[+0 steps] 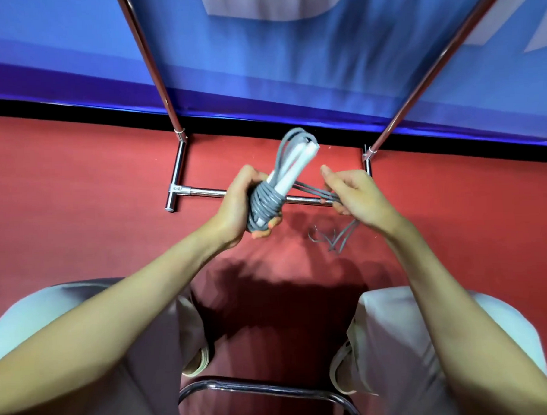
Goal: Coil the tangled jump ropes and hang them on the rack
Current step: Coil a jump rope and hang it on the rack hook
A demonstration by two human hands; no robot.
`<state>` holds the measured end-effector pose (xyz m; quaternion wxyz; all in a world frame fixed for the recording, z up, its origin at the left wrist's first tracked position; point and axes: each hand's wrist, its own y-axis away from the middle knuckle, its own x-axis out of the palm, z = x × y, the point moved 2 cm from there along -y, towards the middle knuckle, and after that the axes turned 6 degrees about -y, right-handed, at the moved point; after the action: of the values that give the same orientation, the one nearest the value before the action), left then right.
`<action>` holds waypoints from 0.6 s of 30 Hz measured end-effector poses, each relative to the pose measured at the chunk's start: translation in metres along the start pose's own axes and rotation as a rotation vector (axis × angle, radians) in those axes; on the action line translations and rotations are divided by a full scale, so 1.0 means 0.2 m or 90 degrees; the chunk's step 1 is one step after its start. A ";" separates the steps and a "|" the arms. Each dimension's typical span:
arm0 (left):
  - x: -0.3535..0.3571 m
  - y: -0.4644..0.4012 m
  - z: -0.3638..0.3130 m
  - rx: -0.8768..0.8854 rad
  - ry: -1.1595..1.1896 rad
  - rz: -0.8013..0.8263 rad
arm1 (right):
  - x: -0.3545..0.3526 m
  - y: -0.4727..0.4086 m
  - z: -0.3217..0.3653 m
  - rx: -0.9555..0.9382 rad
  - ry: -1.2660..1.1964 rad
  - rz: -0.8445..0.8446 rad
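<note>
The left hand (234, 206) grips a bundle of grey rope (263, 204) wound around two white handles (288, 172), fingers curled under the coil; the handles point up and away, with a loop of rope arching over their far ends. The right hand (354, 194) pinches several loose strands that run from the bundle across to it, then trail down below the wrist. The hands are apart, joined only by those strands, held above a red floor (77, 190). Beyond them stands a chrome rack (182, 148), its base bar passing behind the bundle, in front of a blue wall (291, 65). Pale trousers (394, 337) and a chair rail (261, 388) show at the bottom.
</note>
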<state>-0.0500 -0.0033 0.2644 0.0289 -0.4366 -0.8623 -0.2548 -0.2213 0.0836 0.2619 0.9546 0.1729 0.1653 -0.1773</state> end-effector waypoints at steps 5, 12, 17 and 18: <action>-0.08 -0.05 0.02 -0.025 0.039 -0.176 | 0.05 0.02 0.02 -0.099 0.012 0.061; -0.13 -0.06 0.13 -0.058 -0.207 -0.383 | 0.20 0.09 0.08 -0.093 0.239 0.105; -0.12 -0.07 0.19 -0.042 -0.616 -0.290 | 0.23 0.10 0.11 -0.063 0.246 0.118; -0.10 -0.07 0.20 -0.014 -0.712 -0.264 | 0.22 0.09 0.09 -0.050 0.234 0.115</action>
<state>-0.0409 -0.0059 0.2182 -0.4841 -0.3277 -0.8113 0.0046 -0.1703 0.0800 0.2669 0.9264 0.1795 0.3273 -0.0496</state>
